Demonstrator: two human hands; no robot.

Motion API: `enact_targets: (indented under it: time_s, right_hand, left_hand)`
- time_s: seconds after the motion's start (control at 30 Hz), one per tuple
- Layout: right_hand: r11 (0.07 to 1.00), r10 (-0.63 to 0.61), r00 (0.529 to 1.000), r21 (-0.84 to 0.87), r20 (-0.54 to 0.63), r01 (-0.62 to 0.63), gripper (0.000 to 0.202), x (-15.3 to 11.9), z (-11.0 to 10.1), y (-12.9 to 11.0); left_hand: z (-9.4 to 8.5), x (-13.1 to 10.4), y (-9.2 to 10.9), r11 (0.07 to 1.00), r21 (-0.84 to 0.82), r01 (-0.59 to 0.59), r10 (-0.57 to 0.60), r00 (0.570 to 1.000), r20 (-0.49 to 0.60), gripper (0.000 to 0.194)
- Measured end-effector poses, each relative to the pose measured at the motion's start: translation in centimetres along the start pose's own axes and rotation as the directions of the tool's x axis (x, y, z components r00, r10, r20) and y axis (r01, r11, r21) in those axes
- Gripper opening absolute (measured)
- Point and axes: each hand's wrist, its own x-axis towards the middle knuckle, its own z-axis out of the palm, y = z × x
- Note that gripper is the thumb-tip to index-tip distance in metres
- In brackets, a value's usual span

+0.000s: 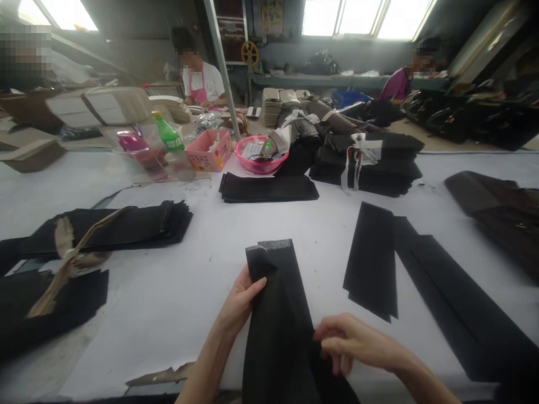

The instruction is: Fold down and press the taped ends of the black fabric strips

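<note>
My left hand is closed on a long black strip of leather-like material, the thumb pressed on top. The strip's upper end curls over, showing a greyish edge. A second black strip lies under it, turned slightly, with a grey band across its top end. My right hand is at the right edge of the strips, its fingers loosely bent and apart, fingertips at or touching that edge. Nothing shows in its grip. The lower ends of both strips run towards the bottom of the picture.
Black strips lie right, beside longer black strips. Tied black stacks lie left. Behind are a black stack, a pink basin, a pink box and a tied bundle. Several people sit farther back.
</note>
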Motion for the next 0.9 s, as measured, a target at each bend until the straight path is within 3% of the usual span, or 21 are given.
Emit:
enact_targets:
  time_s: [0.1,0.17,0.27,0.37,0.43,0.5,0.57,0.63,0.77,0.9]
  right_hand:
    - [0.98,-0.146,0.979,0.116,-0.145,0.164,0.042,2.0,-0.8,-2.3]
    - [0.942,-0.195,0.968,0.247,-0.156,0.229,0.044,4.1,-0.5,-3.3]
    - [0.833,-0.218,0.969,0.495,-0.116,0.247,0.038,7.1,0.3,-3.8]
    - [0.751,-0.209,0.962,0.6,-0.177,0.274,0.031,8.9,0.3,-3.6]
    - [0.798,-0.211,0.939,0.507,-0.273,0.326,0.027,9.6,-0.2,-3.4]
    - [0.888,-0.243,0.874,0.266,-0.421,0.375,0.027,10.0,-1.0,-3.3]
    - [0.934,-0.313,0.788,-0.023,-0.53,0.356,0.026,10.5,-1.6,-3.1]
    - [0.928,-0.372,0.743,-0.22,-0.557,0.3,0.024,11.1,-2.0,-3.0]
    - [0.895,-0.418,0.732,-0.38,-0.538,0.231,0.027,12.1,-2.6,-2.7]
    - [0.887,-0.409,0.728,-0.426,-0.55,0.177,0.027,12.4,-3.3,-2.8]
  left_hand:
    - [0.6,-0.1,0.2,0.999,-0.05,-0.012,0.012,1.0,0.01,0.056]
    - [1.1,-0.1,0.3,0.999,-0.054,-0.004,0.005,1.0,0.027,0.055]
    - [1.6,-0.1,0.7,0.999,-0.032,0.0,0.001,0.999,0.037,0.055]
    - [1.5,-0.1,1.0,0.998,0.053,0.017,-0.019,0.999,0.035,0.05]
    - [0.9,-0.1,0.8,0.988,0.154,0.023,-0.028,0.999,0.027,0.046]
    - [0.1,0.1,0.1,0.96,0.279,0.0,0.002,1.0,-0.006,0.043]
    - [-0.7,0.4,-0.8,0.915,0.403,-0.025,0.049,0.998,-0.05,0.041]
    - [-1.5,0.8,-1.7,0.871,0.491,-0.025,0.073,0.994,-0.08,0.038]
    - [-2.4,1.6,-2.4,0.789,0.614,0.008,0.099,0.985,-0.139,0.032]
    - [-2.7,2.5,-2.0,0.636,0.769,0.055,0.168,0.964,-0.208,0.033]
